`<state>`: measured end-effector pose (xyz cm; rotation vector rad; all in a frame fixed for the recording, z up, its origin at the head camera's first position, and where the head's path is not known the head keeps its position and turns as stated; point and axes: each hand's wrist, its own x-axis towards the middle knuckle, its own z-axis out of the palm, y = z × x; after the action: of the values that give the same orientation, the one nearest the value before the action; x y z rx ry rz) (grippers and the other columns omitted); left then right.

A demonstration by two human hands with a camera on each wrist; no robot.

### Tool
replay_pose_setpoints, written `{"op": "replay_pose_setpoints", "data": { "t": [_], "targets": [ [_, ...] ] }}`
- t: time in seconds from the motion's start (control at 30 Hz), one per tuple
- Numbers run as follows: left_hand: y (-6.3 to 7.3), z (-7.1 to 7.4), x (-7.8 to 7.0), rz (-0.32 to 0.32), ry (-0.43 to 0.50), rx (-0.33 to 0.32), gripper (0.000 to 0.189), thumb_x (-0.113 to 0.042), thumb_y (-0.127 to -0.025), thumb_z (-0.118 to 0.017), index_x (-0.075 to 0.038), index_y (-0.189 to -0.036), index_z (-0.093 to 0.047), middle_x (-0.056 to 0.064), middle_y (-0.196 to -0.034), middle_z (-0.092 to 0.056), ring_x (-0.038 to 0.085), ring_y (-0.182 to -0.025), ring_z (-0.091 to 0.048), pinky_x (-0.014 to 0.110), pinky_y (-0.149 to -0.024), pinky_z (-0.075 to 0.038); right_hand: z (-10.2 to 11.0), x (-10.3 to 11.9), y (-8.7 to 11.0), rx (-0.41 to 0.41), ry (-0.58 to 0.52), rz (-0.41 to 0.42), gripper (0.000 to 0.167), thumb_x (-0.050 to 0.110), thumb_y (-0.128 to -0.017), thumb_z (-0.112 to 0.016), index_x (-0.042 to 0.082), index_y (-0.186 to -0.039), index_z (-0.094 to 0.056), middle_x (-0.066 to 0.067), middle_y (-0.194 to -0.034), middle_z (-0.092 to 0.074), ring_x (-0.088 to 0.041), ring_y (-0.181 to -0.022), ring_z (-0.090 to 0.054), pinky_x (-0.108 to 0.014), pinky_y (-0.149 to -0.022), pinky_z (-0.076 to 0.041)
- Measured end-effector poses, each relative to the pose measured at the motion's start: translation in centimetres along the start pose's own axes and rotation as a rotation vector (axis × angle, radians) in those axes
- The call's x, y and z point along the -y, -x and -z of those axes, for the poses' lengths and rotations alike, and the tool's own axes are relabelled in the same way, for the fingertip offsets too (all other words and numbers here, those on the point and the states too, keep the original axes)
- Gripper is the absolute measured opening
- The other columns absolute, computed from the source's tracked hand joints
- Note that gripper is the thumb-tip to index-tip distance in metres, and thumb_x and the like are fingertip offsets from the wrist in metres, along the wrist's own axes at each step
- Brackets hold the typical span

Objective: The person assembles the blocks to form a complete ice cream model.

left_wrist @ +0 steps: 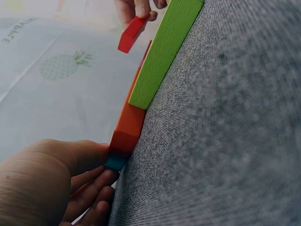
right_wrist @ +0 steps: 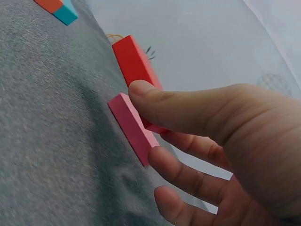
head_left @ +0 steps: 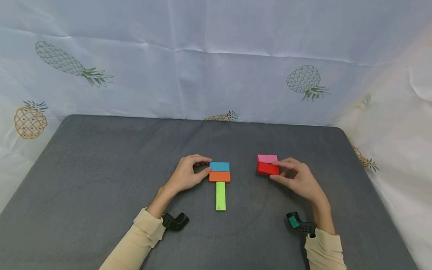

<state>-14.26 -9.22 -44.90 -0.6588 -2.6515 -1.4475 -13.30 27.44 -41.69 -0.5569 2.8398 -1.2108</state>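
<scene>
My left hand (head_left: 188,172) pinches the left end of a blue block (head_left: 219,166) between thumb and index finger, the thumb also right at the orange block (head_left: 219,177). Blue and orange lie side by side, long edges together. A lime green block (head_left: 221,196) extends from the middle of the orange one's near side, forming a T. In my right hand (head_left: 298,178), a red block (head_left: 267,168) is pinched between thumb and fingers, raised off the table in the left wrist view. Just beyond and below it is a pink block (right_wrist: 132,127), partly covered by red and the thumb.
All the blocks are near the middle of a grey cloth-covered table (head_left: 98,177). A pale curtain with pineapple prints (head_left: 241,29) hangs behind the far edge and along the sides. Both wrists wear black camera mounts (head_left: 175,221).
</scene>
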Motion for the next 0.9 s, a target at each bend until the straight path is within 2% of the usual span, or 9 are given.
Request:
{"op": "replay_pose_setpoints", "data": {
  "t": [0.2, 0.43, 0.6, 0.9],
  "targets": [
    [0.0, 0.1, 0.0, 0.000, -0.002, -0.004, 0.027, -0.012, -0.094, -0.072, -0.002, -0.119, -0.075, 0.016, -0.117, -0.075, 0.030, -0.104, -0.068, 0.047, -0.093, -0.054, -0.6, 0.2, -0.4, -0.002, 0.003, -0.001, 0.039, 0.008, -0.085, -0.083, 0.003, -0.122, -0.073, -0.015, -0.113, -0.068, 0.001, -0.080, -0.060, -0.022, -0.069, -0.046],
    [0.0, 0.0, 0.0, -0.008, -0.012, -0.002, 0.027, -0.012, -0.094, -0.072, -0.002, -0.119, -0.075, 0.016, -0.117, -0.075, 0.030, -0.103, -0.067, 0.046, -0.093, -0.053, -1.4, 0.6, -0.8, -0.011, 0.016, 0.010, 0.040, 0.009, -0.084, -0.084, 0.003, -0.123, -0.073, -0.014, -0.104, -0.068, -0.001, -0.079, -0.059, -0.023, -0.069, -0.045],
    [0.1, 0.0, 0.0, -0.018, -0.015, -0.015, 0.027, -0.012, -0.094, -0.072, -0.002, -0.118, -0.075, 0.016, -0.116, -0.075, 0.030, -0.102, -0.067, 0.046, -0.091, -0.054, -2.2, 1.2, -2.1, -0.007, -0.011, 0.004, 0.044, 0.011, -0.085, -0.084, 0.004, -0.127, -0.072, -0.012, -0.107, -0.069, -0.005, -0.081, -0.059, -0.023, -0.068, -0.045],
    [0.0, 0.0, 0.0, -0.012, -0.010, -0.004, 0.027, -0.012, -0.094, -0.072, -0.002, -0.119, -0.075, 0.015, -0.117, -0.075, 0.029, -0.102, -0.067, 0.045, -0.092, -0.053, -3.6, 3.0, -4.7, 0.007, -0.043, 0.016, 0.039, 0.011, -0.086, -0.083, 0.004, -0.123, -0.074, -0.014, -0.110, -0.069, -0.018, -0.085, -0.061, -0.024, -0.076, -0.053]
  ]
}}
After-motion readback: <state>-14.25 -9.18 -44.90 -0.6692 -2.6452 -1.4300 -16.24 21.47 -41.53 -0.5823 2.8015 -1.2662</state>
